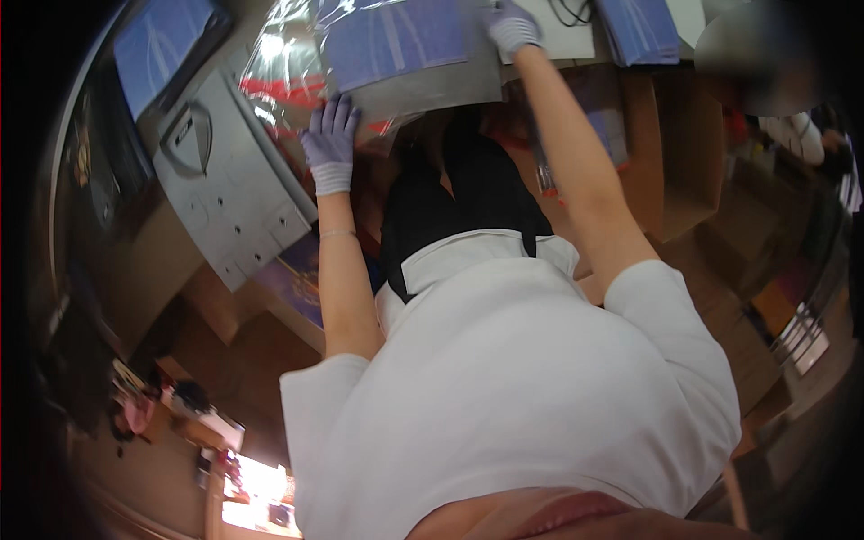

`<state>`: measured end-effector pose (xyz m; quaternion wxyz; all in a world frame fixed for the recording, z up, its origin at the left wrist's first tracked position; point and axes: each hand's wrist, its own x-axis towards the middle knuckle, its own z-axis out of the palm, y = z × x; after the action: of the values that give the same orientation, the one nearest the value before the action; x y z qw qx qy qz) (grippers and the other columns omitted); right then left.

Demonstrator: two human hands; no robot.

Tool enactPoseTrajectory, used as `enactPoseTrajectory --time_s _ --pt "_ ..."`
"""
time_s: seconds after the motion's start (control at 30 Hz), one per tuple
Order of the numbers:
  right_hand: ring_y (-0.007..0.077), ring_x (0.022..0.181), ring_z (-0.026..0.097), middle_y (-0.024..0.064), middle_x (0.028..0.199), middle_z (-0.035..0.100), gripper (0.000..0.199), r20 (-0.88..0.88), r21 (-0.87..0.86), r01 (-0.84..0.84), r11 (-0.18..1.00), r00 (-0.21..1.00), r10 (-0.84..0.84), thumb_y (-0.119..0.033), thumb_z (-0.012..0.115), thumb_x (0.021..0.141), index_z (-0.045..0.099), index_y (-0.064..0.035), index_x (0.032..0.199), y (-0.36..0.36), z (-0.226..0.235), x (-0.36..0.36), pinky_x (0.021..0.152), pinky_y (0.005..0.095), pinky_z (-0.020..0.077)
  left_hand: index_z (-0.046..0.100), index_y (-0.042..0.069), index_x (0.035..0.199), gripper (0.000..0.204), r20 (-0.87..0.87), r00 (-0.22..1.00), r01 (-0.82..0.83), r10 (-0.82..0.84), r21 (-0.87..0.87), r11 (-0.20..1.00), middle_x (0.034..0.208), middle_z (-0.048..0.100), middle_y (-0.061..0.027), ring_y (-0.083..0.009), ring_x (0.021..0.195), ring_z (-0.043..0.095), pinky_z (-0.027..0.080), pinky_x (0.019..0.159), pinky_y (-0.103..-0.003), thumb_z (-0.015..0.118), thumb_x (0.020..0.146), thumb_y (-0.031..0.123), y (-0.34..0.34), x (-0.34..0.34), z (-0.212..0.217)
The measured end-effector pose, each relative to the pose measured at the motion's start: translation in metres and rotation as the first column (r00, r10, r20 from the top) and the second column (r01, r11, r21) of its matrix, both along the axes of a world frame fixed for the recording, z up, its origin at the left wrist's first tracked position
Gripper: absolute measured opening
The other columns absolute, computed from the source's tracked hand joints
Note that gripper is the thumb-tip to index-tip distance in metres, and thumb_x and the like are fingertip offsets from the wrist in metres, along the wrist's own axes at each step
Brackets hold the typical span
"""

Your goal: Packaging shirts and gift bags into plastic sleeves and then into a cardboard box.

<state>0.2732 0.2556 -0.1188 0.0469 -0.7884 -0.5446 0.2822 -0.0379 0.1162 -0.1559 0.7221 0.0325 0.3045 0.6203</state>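
Observation:
My left hand (331,135), in a pale lilac glove with a white striped cuff, lies with its fingers stretched out on the near edge of a clear plastic bag (283,67) with red strips. Beside the bag's glossy film is a flat blue printed sheet (396,40) over a grey backing (423,90), close to the table's near edge. My right hand (515,25), gloved the same way, reaches to the far right side of this grey backing. Its fingers are smeared and partly cut off by the top of the picture, so their grip is hidden.
At the left lies a grey flat piece (234,171) with a loop shape and several dark dots. Another blue sheet (162,45) is beyond it. More blue packs (637,31) and a black cable (571,11) are at the right. An open cardboard box (679,148) stands below.

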Motion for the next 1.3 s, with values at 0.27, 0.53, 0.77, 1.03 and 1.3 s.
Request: enactPoseTrajectory --time_s 0.27,0.53,0.77,1.03,1.3 --pt "0.0205 0.07 0.057 0.0142 0.079 0.06 0.029 -0.393 0.485 -0.128 0.865 0.851 0.347 -0.018 0.056 0.076 0.057 -0.0015 0.101 -0.096 0.156 -0.033 0.067 0.0287 0.0448 0.027 0.004 0.129 0.071 -0.109 0.988 0.096 -0.107 -0.098 0.991 0.132 0.029 -0.0241 -0.0408 0.121 0.03 0.028 0.098 -0.054 0.013 0.084 0.058 -0.004 0.004 -0.003" --pt "0.0165 0.065 0.058 0.0097 0.072 0.061 0.031 0.104 0.249 0.003 0.968 0.994 -0.03 0.0 0.049 0.075 0.057 0.0014 0.105 -0.327 0.246 0.209 0.063 0.0262 0.0457 0.033 0.0 0.123 0.072 0.093 0.974 0.21 -0.208 -0.006 0.978 0.123 0.039 -0.0256 -0.0416 0.114 0.038 0.031 0.095 -0.054 0.011 0.085 0.057 0.0 -0.018 -0.017" --pt "0.0274 0.063 0.057 0.0092 0.069 0.06 0.027 0.647 -0.113 -0.403 0.908 0.664 0.376 -0.012 0.05 0.075 0.058 -0.0139 0.1 -0.339 0.011 0.186 0.058 0.0397 0.0423 0.033 -0.001 0.121 0.065 -0.079 0.979 0.174 -0.189 -0.163 0.971 0.122 0.039 -0.0269 -0.0437 0.113 0.037 0.03 0.096 -0.053 0.014 0.087 0.051 0.002 -0.011 -0.008" --pt "0.0327 0.085 0.059 0.0162 0.092 0.061 0.03 0.301 -0.508 -0.213 0.835 0.864 0.404 -0.021 0.047 0.08 0.054 -0.0102 0.106 -0.27 -0.13 0.156 0.075 0.0417 0.0453 0.055 -0.004 0.104 0.022 -0.945 0.314 0.253 -0.095 -0.013 0.967 0.084 0.061 -0.0095 -0.0133 0.076 0.059 0.048 0.069 -0.024 0.049 0.084 0.001 0.004 -0.005 0.049" --pt "0.0357 0.091 0.055 0.0172 0.097 0.059 0.032 0.056 -0.52 -0.457 0.721 0.825 0.563 -0.028 0.049 0.077 0.053 -0.019 0.108 -0.173 -0.06 0.089 0.078 0.0425 0.045 0.056 0.007 0.096 0.051 -0.283 -0.783 -0.377 -0.555 -0.494 0.784 0.097 0.053 -0.0106 -0.0255 0.095 0.05 0.042 0.081 -0.037 0.067 0.063 0.043 0.024 -0.106 0.082"
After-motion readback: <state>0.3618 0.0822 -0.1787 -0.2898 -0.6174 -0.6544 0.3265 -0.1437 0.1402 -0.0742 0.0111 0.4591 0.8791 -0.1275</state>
